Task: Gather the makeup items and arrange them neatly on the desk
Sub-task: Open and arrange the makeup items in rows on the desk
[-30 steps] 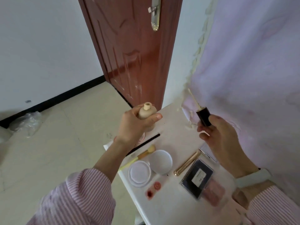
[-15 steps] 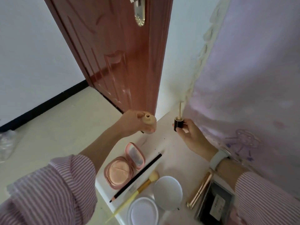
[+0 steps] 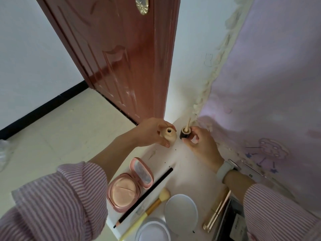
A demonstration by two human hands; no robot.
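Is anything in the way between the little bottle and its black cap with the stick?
No. The beige bottle in the left hand and the black cap in the right hand sit side by side, nothing visible between them.

2 hands: left hand (image 3: 151, 132) w/ 1 beige bottle (image 3: 168, 137), right hand (image 3: 199, 143) w/ 1 black cap-wand (image 3: 185, 133). Nearer than both: 1 pink compact (image 3: 129, 185), 1 pencil (image 3: 144, 195), 1 brush (image 3: 147, 213), 2 white round lids (image 3: 181, 211), 1 gold tube (image 3: 217, 211), 1 dark palette (image 3: 232, 223).
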